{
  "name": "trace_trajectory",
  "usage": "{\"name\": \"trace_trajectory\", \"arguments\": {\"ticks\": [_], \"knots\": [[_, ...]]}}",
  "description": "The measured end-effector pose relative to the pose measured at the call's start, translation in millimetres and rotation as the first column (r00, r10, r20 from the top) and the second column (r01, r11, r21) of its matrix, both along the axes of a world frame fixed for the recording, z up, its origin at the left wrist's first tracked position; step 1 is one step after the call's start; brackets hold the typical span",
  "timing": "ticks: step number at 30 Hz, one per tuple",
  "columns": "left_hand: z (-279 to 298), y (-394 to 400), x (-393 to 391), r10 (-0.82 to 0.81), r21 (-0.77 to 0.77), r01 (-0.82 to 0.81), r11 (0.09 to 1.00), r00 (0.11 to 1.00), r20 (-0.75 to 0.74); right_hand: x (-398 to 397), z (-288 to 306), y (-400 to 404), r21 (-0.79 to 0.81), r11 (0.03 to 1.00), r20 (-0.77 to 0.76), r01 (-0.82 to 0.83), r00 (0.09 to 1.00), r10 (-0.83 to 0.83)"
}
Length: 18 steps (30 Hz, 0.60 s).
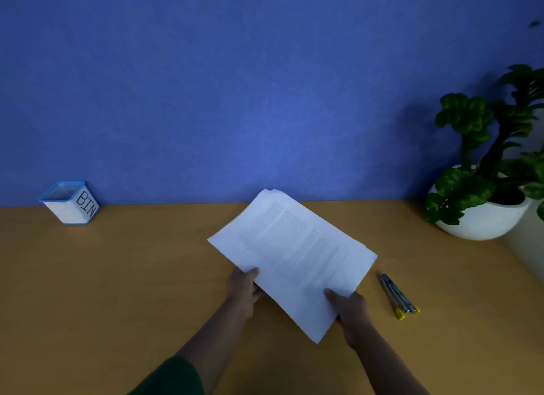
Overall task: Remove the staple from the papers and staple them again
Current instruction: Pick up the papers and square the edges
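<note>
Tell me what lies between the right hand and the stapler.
Nothing: in the head view, only bare table separates the right hand from the stapler.

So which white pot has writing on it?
The small blue-rimmed box at the far left, marked BIN. The round white plant pot on the right is plain.

Wooden table [117, 276] against a blue wall. At its far left edge, a small white container [70, 203] marked "BIN"; at the far right corner, a potted plant [485, 209]; right of centre, a stapler [399, 296].
</note>
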<state>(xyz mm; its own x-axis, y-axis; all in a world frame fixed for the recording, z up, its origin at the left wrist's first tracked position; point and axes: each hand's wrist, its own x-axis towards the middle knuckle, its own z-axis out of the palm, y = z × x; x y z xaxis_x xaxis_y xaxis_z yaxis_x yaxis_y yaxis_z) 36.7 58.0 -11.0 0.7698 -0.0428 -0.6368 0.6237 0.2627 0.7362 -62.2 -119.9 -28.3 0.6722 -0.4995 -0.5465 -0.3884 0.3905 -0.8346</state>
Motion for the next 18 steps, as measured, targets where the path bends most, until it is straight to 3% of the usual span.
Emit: {"name": "trace_trajectory", "arguments": {"ticks": [5,8,12,18], "knots": [[8,53,43,0.036,0.117,-0.030,0.993,0.998,-0.046,-9,-2,-29,-0.145,0.985,-0.050,-0.096,0.995,0.090],[15,74,62,-0.139,0.231,0.127,0.965,0.989,0.040,-9,9,-39,-0.213,0.957,-0.046,-0.197,0.980,0.191],[32,78,64,-0.422,0.376,0.343,0.861,0.894,0.152,-1,23,-48,-0.323,0.920,-0.007,-0.223,0.972,0.233],[43,71,63,-0.391,0.376,0.267,0.887,0.868,0.307,13,43,-56,-0.338,0.927,0.111,-0.164,0.971,0.212]]}}
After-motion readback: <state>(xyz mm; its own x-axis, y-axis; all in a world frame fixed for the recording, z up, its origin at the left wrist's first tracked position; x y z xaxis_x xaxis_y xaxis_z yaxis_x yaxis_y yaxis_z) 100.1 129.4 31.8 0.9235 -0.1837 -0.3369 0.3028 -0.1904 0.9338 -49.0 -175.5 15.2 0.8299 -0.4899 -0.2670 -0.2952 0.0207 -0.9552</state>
